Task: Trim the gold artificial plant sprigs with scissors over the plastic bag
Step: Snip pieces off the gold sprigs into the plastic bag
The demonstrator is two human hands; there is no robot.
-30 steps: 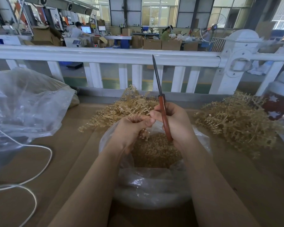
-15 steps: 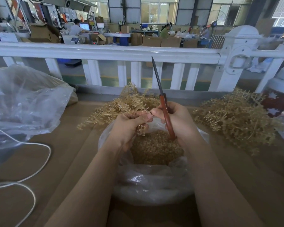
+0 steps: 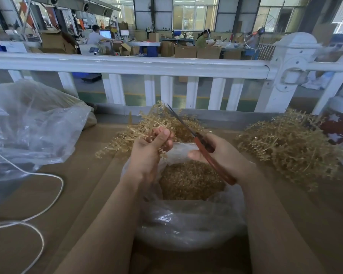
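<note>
Right now we have our left hand [image 3: 151,153] raised over the mouth of the plastic bag [image 3: 188,222], its grip pinched around a small gold sprig [image 3: 162,154] whose toothed end hangs down below the fingers. We hold it there so that whatever we snip should drop straight into the bag, where a mound of gold trimmings [image 3: 190,180] already lies.

Our right hand [image 3: 220,155] has its grip wrapped round the red handles of the scissors [image 3: 204,149], thumb lying along the side. The blades point up and to the left, toward the fence, and look closed, tip well above the sprig, so no cut is under way at this instant; we judge the next move is to bring the blades down to the sprig.

Behind our hands a pile of gold sprigs [image 3: 152,123] rests on the brown surface [image 3: 87,184], within easy reach of the left hand. A second, larger heap [image 3: 289,147] lies to the right; which heap is trimmed and which is waiting we cannot tell. A big crumpled clear bag [image 3: 32,127] and a white cord [image 3: 53,194] sit off to the left, out of the working area.
</note>
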